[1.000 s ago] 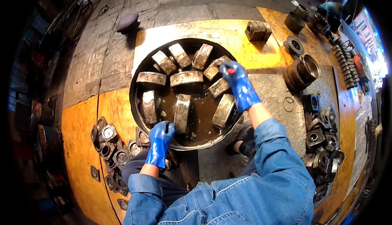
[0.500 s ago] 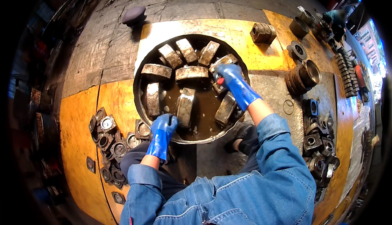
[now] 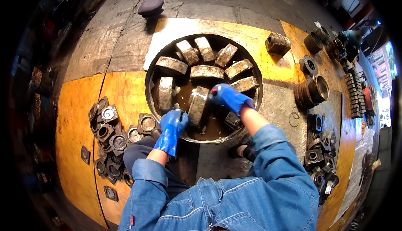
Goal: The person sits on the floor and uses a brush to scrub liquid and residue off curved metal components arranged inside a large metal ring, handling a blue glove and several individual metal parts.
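A round, dark-walled basin (image 3: 149, 101) of murky brown liquid stands before me, with several thick, curved metal blocks (image 3: 207, 72) in it. My right hand (image 3: 225, 96), in a blue rubber glove, is closed around a small object with a red part (image 3: 214, 91); its kind is hidden by the fingers. That hand is just right of the upright middle block (image 3: 198, 104). At the basin's near-left rim is my left hand (image 3: 174, 122), gloved in blue too, its fingers curled. Whether it grips the rim or something else cannot be made out.
Piles of square metal parts with round holes lie at left (image 3: 118, 143) and right (image 3: 314, 157). Metal rings (image 3: 321, 89), a ribbed block (image 3: 278, 44) and a row of parts (image 3: 354, 94) are at right. Beyond the basin is a dark stool (image 3: 150, 7). A person (image 3: 351, 40) is far right.
My right hand has moved from the basin's upper right blocks down and leftward to the middle block. My left hand stays by the near-left rim. The whole view has shifted slightly.
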`<state>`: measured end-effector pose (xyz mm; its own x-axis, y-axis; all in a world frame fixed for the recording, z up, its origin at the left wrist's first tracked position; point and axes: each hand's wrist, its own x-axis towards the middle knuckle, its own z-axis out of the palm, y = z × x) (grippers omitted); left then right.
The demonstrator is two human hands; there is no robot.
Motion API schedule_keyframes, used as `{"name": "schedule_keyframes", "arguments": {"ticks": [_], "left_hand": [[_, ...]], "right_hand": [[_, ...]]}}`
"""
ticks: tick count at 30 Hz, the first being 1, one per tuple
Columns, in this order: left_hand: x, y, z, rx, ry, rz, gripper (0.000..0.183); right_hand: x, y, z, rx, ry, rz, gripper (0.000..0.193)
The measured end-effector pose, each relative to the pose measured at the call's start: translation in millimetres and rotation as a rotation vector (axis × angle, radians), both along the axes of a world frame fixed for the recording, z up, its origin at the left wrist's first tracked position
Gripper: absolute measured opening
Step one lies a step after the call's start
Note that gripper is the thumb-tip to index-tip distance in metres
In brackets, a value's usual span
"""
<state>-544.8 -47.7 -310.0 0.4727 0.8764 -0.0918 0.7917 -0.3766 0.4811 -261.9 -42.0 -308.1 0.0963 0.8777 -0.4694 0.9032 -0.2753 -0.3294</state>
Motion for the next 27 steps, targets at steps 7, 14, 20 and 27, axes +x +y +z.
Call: {"name": "schedule_keyframes", "arguments": {"ticks": [7,14,20,27], "left_hand": [[-3.4,-0.6,-2.5,0.009,-0.027,0.004,0.039],[-8.2,-0.9,3.2,0.027,-0.020,0.009,0.040],[-2.9,2.7,-2.3,0.038,-0.042,0.012,0.038],[-8.6,-1.2,-5.0,0.074,-0.080,0.028,0.038]], "right_hand": [[33.5,-25.3,32.6,0.812,0.761,-0.455,0.023],[4.2,42.1,-11.7,1.057,0.311,-0.077,0.017],[-28.6,98.2,1.9,0.814,0.146,0.260,0.020],[43.8,45.9,32.7,0.485,0.536,-0.149,0.031]]}}
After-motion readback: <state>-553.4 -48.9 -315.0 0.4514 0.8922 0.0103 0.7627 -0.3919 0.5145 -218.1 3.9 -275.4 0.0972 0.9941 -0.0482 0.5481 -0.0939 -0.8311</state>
